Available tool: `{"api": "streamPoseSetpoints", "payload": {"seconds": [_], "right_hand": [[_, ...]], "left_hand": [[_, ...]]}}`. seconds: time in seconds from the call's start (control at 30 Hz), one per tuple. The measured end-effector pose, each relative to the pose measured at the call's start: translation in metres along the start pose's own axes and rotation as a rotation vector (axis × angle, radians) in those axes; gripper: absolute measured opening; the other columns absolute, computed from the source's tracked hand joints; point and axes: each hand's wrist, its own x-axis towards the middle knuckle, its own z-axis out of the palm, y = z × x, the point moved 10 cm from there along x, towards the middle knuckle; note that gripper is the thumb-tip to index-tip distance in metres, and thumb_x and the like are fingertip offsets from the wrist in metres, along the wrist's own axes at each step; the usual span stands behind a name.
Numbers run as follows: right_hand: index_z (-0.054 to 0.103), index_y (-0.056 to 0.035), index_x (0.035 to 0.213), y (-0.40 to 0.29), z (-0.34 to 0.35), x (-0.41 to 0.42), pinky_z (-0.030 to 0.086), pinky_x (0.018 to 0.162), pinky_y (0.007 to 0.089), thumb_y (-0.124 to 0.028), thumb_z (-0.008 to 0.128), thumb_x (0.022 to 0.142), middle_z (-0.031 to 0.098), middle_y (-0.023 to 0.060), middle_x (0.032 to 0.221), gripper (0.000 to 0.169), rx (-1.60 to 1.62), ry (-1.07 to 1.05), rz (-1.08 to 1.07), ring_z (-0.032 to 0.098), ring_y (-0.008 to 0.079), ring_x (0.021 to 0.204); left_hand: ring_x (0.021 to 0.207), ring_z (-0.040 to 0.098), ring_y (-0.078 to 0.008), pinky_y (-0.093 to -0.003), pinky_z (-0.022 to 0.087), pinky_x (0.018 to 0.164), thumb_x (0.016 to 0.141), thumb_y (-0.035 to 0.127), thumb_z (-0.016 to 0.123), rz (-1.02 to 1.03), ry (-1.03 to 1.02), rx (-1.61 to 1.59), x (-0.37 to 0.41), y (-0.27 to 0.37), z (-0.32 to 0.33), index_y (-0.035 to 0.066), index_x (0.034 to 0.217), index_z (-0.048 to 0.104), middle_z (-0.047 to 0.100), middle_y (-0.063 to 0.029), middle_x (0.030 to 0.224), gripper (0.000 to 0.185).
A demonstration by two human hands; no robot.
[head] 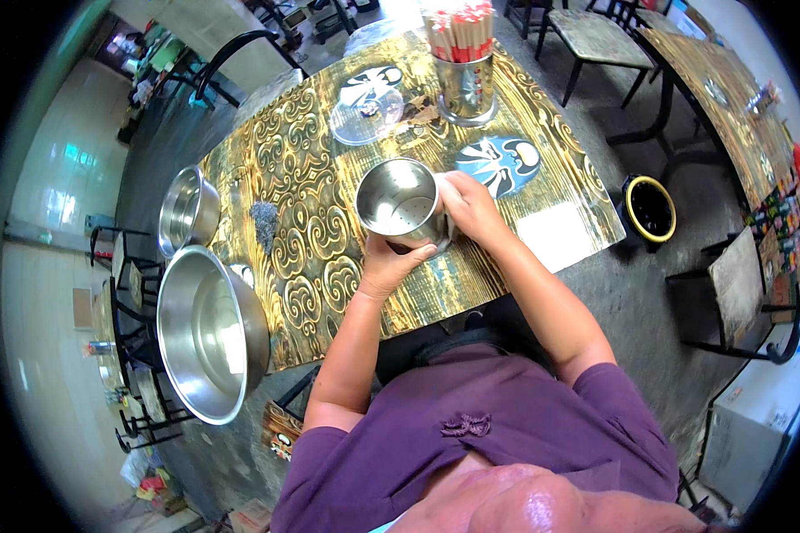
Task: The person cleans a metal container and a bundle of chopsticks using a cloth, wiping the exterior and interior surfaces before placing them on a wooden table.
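Observation:
A metal cylindrical holder [400, 200], its open top tilted towards the camera and small holes in its bottom, is held above the patterned wooden table [307, 173]. My left hand [390, 263] grips its lower left side, thumb spread along the base. On the right, my right hand [465, 203] holds the wall, with something pale, perhaps a cloth, at its fingers. Behind stands another metal holder [468, 90] full of paper-wrapped chopsticks. A clear round plastic lid [367, 118] lies near it. A grey steel-wool scourer [265, 223] rests on the table left of my hands.
A large metal basin [203, 336] and a smaller metal bowl [188, 210] stand along the left table edge. A black bin with a yellow rim [651, 208] is on the floor at right. Chairs [737, 286] and another table [720, 100] stand farther right.

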Motion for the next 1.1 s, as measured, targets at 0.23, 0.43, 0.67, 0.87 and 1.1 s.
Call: {"api": "streamPoseSetpoints", "payload": {"seconds": [0.23, 0.43, 0.67, 0.87, 1.1], "right_hand": [[0.078, -0.0046, 0.117, -0.045, -0.029, -0.098, 0.048, 0.109, 0.0511, -0.007, 0.079, 0.086, 0.067, 0.0193, 0.136, 0.031, -0.677, -0.165, -0.217, 0.059, 0.0423, 0.128], [0.071, -0.0083, 0.133, -0.043, -0.027, -0.119, 0.041, 0.118, 0.0542, -0.003, 0.080, 0.079, 0.057, 0.0188, 0.151, 0.054, -0.765, -0.255, -0.218, 0.050, 0.0451, 0.139], [0.070, -0.0064, 0.128, -0.019, -0.016, -0.028, 0.046, 0.111, 0.0549, -0.005, 0.073, 0.092, 0.064, 0.0196, 0.142, 0.036, -0.785, -0.112, -0.327, 0.055, 0.0467, 0.132], [0.076, -0.0110, 0.129, -0.009, 0.029, 0.044, 0.046, 0.113, 0.0518, -0.016, 0.072, 0.088, 0.065, 0.0152, 0.142, 0.041, -0.590, -0.317, -0.514, 0.056, 0.0425, 0.133], [0.075, -0.0170, 0.130, 0.023, 0.051, 0.075, 0.043, 0.119, 0.0502, -0.032, 0.071, 0.088, 0.063, 0.0112, 0.148, 0.045, -0.682, -0.346, -0.546, 0.053, 0.0380, 0.139]], "left_hand": [[0.134, 0.055, -0.0228, -0.0404, 0.052, 0.107, 0.065, 0.018, 0.103, 0.016, -0.044, -0.085, 0.007, 0.001, 0.014, 0.009, 0.156, 0.035, 0.054, -0.0105, 0.147, 0.114], [0.125, 0.058, -0.0194, -0.0378, 0.055, 0.101, 0.064, 0.016, 0.104, 0.121, -0.029, -0.059, 0.006, 0.004, 0.012, 0.010, 0.154, 0.037, 0.054, -0.0070, 0.140, 0.112], [0.131, 0.059, -0.0217, -0.0384, 0.055, 0.107, 0.068, 0.012, 0.101, 0.028, -0.042, -0.090, 0.005, 0.008, 0.012, 0.008, 0.153, 0.033, 0.055, -0.0092, 0.144, 0.110], [0.133, 0.058, -0.0257, -0.0416, 0.050, 0.113, 0.066, 0.020, 0.103, 0.045, -0.048, -0.096, 0.006, 0.001, 0.011, 0.006, 0.156, 0.034, 0.054, -0.0117, 0.147, 0.114], [0.134, 0.059, -0.0263, -0.0415, 0.050, 0.113, 0.064, 0.023, 0.104, 0.029, -0.035, -0.015, 0.003, 0.000, 0.010, 0.006, 0.156, 0.034, 0.057, -0.0141, 0.146, 0.117]]}}
